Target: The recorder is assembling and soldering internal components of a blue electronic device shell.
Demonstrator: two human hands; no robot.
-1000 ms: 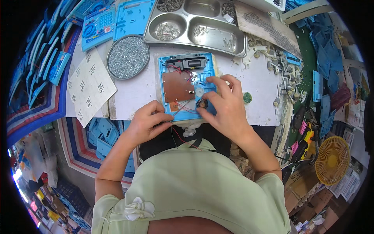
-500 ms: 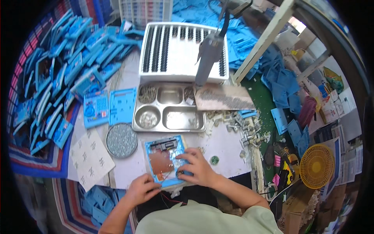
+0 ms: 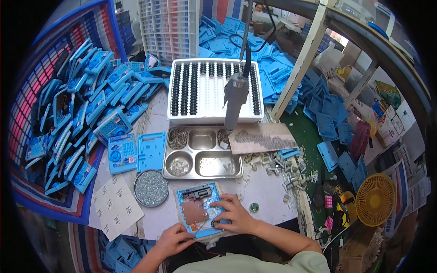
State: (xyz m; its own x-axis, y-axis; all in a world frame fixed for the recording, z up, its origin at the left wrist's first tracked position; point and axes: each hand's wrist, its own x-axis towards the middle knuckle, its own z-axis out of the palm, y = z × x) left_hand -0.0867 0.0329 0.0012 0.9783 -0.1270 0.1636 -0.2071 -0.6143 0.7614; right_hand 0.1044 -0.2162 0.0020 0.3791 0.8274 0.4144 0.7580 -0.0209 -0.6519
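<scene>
A blue plastic casing (image 3: 185, 210) lies open side up at the table's near edge. Inside it are a brown circuit board (image 3: 195, 211), a black-grey mechanism along the far edge and some thin wires. My left hand (image 3: 174, 240) is closed on the casing's near left corner, fingertips at the rim. From the right, my right hand (image 3: 236, 216) curls over the casing's right side, gripping it. Under its fingertips sits a small dark round part (image 3: 215, 223), partly hidden; I cannot tell whether it is pinched.
Beyond the casing stand a steel compartment tray (image 3: 203, 176) with small metal parts, a round tin (image 3: 151, 204) and a white foam tray (image 3: 216, 119). A grey electric screwdriver (image 3: 235, 102) hangs above a screw-covered board (image 3: 264, 146). Blue casings (image 3: 95, 107) pile up at left.
The view has tilted upward, so the table and both hands appear lower in the picture. My hands keep nearly the same hold on the casing, with the right fingers shifted slightly.
</scene>
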